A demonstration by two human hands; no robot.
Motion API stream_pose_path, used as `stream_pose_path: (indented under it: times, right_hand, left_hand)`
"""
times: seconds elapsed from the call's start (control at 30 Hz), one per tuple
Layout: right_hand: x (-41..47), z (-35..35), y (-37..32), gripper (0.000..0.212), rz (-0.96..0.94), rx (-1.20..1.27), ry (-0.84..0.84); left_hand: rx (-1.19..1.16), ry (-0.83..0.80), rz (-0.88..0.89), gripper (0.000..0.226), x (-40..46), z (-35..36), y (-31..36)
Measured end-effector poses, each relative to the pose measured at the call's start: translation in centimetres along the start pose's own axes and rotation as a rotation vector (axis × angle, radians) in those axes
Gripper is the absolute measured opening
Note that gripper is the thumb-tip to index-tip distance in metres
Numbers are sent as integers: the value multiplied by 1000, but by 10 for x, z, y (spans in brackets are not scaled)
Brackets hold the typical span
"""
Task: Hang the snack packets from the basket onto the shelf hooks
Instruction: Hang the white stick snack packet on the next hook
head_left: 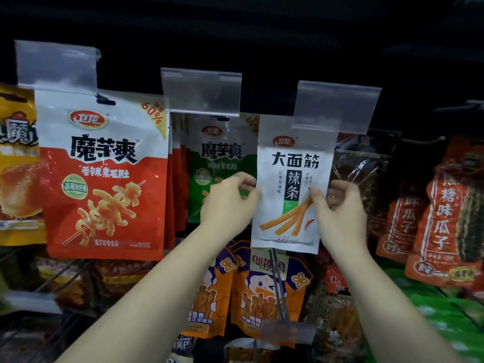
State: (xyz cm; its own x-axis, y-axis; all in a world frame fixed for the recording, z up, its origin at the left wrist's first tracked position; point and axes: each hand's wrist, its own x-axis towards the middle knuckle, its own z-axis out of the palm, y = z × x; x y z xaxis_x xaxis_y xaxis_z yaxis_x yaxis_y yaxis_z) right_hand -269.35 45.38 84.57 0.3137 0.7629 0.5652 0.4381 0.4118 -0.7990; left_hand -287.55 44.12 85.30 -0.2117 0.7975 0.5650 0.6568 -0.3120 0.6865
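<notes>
the white snack packet (292, 187) is flat and upright, printed with bold black characters, a black-and-green strip and orange sticks. its top sits behind a clear price tag holder (336, 108), between the green packet (222, 158) and a dark clear packet (356, 169). the left hand (227, 203) pinches its left edge, thumb in front, fingers curled behind. the right hand (339, 208) pinches the right edge likewise.
</notes>
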Motion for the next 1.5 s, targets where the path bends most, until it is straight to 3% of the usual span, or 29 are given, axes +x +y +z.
stream_pose_path:
  times: [0.13,0.27,0.4,0.5,0.57,0.8,0.87,1.0,1.07,1.1,1.17,1.23,1.3,1.4,1.47,1.5]
  right_hand:
    - [-29,1,-3,30,-450,-278,80]
    - [-79,27,-19,29,-788,-403,-195]
    - [-150,73,-40,29,-1108,-462,-467]
    - [-216,111,-42,27,-1249,-404,-642]
    - [-268,141,-40,27,-1306,-316,-789]
    - [-438,220,14,23,-1293,-145,-1297]
    - [-492,242,43,18,-1275,-206,-1475]
    - [-597,286,125,40,-1282,-421,-1771]
    - [-649,309,178,48,-1278,-490,-1882]
    - [-675,320,205,49,-1255,-526,-1916]
    - [-725,343,260,41,-1243,-588,-1926]
    - [-773,365,315,24,-1337,-617,-1902]
    - [-822,388,370,10,-1308,-644,-1982]
    - [-878,412,418,27,-1306,-785,-2044]
    - [-906,418,446,23,-1504,-790,-2114]
    - [-919,421,465,23,-1506,-755,-2129]
  left_hand:
    - [343,74,177,23,-38,-33,-10]
    - [684,119,402,23,-91,-79,-38]
    - [928,108,410,26,-162,-132,-86]
    - [1022,49,223,31,-231,-171,-130]
    - [1088,-41,-3,31,-282,-198,-164]
    - [1073,-286,-613,34,-449,-231,-274]
    - [1038,-311,-754,24,-493,-227,-304]
    - [897,-485,-1094,30,-586,-190,-384]
    - [805,-586,-1259,16,-627,-162,-428]
    - [773,-631,-1331,10,-647,-147,-453]
    - [730,-694,-1382,23,-685,-115,-509]
    - [696,-720,-1433,28,-721,-86,-567]
    - [659,-730,-1485,30,-758,-58,-625]
    - [538,-756,-1574,31,-803,-16,-695]
    - [429,-751,-1645,30,-826,13,-729]
    - [386,-740,-1678,28,-835,27,-743]
